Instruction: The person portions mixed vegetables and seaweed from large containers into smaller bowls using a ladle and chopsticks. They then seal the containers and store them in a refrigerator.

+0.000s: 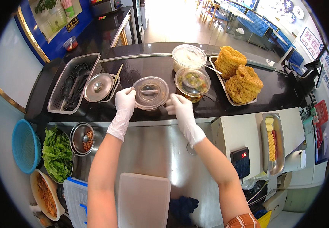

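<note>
A round container with a clear plastic lid stands before me on the black counter. My left hand, in a white disposable glove, grips its left rim. My gloved right hand is at its right side, the fingertips blurred by the lid's edge; whether they hold anything is unclear. A dark utensil handle sticks out near those fingers. Just beyond the right hand stands a lidded tub of chopped green and red food, with a handle jutting from it. Behind that one is a tub with pale contents.
Left are a perforated steel bin of black spoons and a steel-lidded pot. Fried golden food fills a tray at right. Lettuce, peanuts, a blue basket, a translucent board and a timer lie nearer.
</note>
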